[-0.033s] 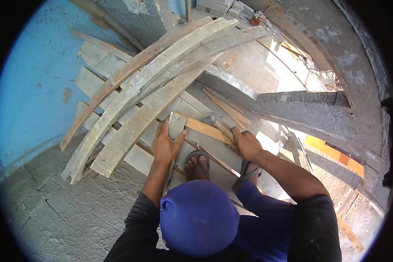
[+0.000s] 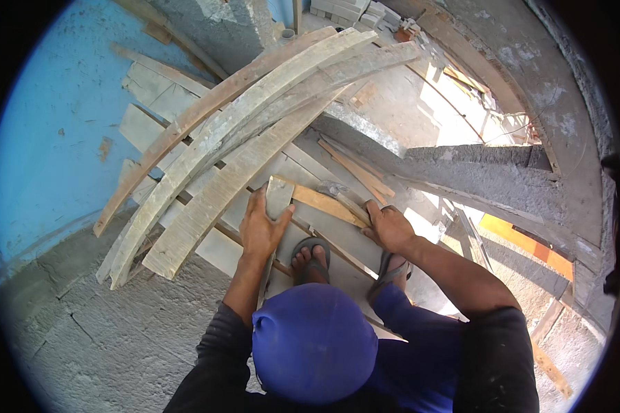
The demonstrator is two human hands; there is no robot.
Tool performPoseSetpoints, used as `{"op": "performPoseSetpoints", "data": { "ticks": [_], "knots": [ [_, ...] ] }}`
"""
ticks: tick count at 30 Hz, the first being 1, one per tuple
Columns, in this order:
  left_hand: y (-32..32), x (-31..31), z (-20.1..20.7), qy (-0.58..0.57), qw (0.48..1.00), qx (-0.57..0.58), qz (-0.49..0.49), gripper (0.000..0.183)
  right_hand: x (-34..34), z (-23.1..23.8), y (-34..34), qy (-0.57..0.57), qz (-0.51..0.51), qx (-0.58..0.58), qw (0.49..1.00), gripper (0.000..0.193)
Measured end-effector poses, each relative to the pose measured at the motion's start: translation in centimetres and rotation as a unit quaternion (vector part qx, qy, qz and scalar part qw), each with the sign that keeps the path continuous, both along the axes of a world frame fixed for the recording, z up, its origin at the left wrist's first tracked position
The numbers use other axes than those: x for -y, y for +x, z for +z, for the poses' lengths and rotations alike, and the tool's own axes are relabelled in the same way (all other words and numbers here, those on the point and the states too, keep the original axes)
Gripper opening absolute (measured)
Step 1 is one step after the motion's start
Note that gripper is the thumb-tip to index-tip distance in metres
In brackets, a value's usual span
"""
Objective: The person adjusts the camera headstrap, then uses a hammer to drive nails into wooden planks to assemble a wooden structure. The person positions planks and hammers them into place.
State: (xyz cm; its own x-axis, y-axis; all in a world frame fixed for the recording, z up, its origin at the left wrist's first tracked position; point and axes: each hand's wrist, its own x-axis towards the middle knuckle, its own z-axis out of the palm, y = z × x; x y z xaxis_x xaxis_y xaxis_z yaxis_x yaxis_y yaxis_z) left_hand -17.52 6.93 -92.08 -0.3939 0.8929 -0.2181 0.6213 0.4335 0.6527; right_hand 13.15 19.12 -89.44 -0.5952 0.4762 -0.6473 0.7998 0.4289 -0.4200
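Note:
My left hand [image 2: 260,224] is closed around the end of a short wooden board [image 2: 280,195], with the thumb along its right side. From that board a narrow yellowish wood strip [image 2: 327,204] runs to the right, toward my other hand. My right hand [image 2: 390,227] is closed on a short grey-brown bar [image 2: 353,205] that lies close above the strip. A greyish lump shows at the bar's far end, too unclear to name. Both hands are low over the pale planks [image 2: 348,249], just ahead of my sandalled feet [image 2: 311,260].
Long curved wooden beams [image 2: 248,117] lie across the planks at upper left, next to a blue wall [image 2: 55,131]. A rough concrete ledge [image 2: 475,172] stands at right, with an orange panel [image 2: 527,244] below it. A rounded blue shape [image 2: 315,344] fills the lower middle.

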Motion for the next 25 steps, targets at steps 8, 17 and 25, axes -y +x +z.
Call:
{"op": "performPoseSetpoints", "data": {
  "ticks": [8,17,25],
  "knots": [
    [-0.2,0.0,-0.9,0.002,0.999,0.038,0.003,0.085,-2.7,0.8,-0.7,0.015,-0.048,-0.06,0.997,0.048],
    [-0.8,6.1,6.2,-0.025,0.972,0.172,0.16,0.082,-8.2,2.3,-2.7,0.193,0.255,-0.323,0.891,0.04],
    [2.9,13.0,26.2,0.167,0.882,0.336,0.284,0.077,-7.4,1.4,-3.9,0.201,0.373,-0.184,0.887,0.034]
  ]
}}
